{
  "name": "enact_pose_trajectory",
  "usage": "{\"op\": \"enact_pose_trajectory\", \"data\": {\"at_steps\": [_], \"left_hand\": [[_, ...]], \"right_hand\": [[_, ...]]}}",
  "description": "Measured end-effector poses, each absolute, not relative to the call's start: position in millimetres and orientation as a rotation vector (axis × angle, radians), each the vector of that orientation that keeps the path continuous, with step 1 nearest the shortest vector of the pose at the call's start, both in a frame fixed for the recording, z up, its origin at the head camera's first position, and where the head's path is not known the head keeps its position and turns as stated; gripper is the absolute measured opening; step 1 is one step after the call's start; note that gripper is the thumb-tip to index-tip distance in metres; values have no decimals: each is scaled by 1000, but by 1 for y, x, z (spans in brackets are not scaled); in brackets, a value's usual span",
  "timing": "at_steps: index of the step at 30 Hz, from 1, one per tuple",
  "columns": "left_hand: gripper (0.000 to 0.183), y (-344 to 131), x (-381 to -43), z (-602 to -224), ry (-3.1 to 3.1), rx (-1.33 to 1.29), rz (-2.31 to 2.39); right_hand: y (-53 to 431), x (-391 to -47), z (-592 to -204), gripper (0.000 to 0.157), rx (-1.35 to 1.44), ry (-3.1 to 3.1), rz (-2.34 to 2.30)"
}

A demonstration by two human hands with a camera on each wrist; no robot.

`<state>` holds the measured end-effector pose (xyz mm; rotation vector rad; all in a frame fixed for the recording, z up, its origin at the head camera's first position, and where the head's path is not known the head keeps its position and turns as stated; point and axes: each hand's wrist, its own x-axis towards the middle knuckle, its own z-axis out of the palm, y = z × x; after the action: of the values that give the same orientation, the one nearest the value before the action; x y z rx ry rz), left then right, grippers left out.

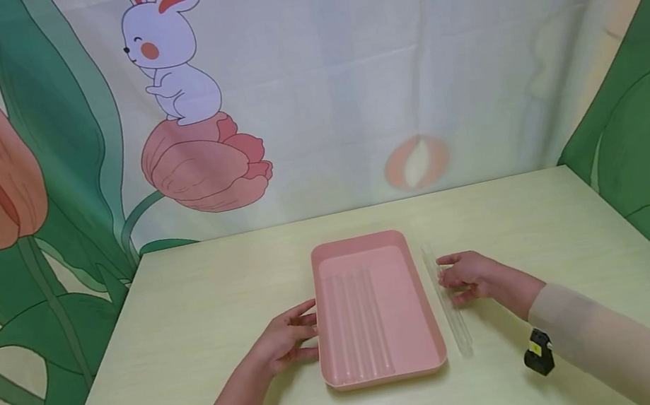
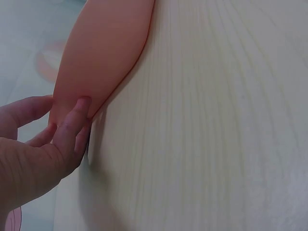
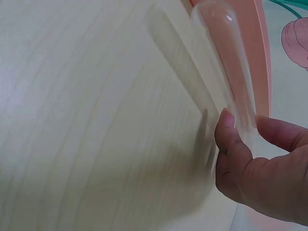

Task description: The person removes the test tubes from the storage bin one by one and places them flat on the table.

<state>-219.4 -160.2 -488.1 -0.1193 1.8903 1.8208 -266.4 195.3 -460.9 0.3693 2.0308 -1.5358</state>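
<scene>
A pink tray (image 1: 401, 290) lies in the middle of the table, with several clear test tubes (image 1: 355, 326) side by side in its left half. My left hand (image 1: 288, 337) rests its fingertips against the tray's left side. In the left wrist view, the thumb and fingers of that hand touch the outer wall of the tray (image 2: 106, 43). To the right of the tray, my right hand (image 1: 471, 277) pinches another clear test tube (image 1: 457, 327) between thumb and fingers. The right wrist view shows this tube's rounded end (image 3: 216, 17) pointing toward the camera, beside the tray wall.
The pale wood-grain table (image 1: 215, 278) extends on both sides of the tray. Behind it hangs a curtain (image 1: 331, 87) printed with a rabbit and tulips. Black wrist cameras (image 1: 539, 353) sit at both sleeves.
</scene>
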Motion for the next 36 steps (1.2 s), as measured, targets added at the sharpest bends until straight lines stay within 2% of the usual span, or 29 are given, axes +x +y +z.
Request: {"op": "enact_pose_trajectory", "data": {"at_steps": [36], "left_hand": [[64, -162, -220, -491, 1904, -112, 1815]], "right_hand": [[187, -272, -471, 61, 373, 2183, -1434]]}}
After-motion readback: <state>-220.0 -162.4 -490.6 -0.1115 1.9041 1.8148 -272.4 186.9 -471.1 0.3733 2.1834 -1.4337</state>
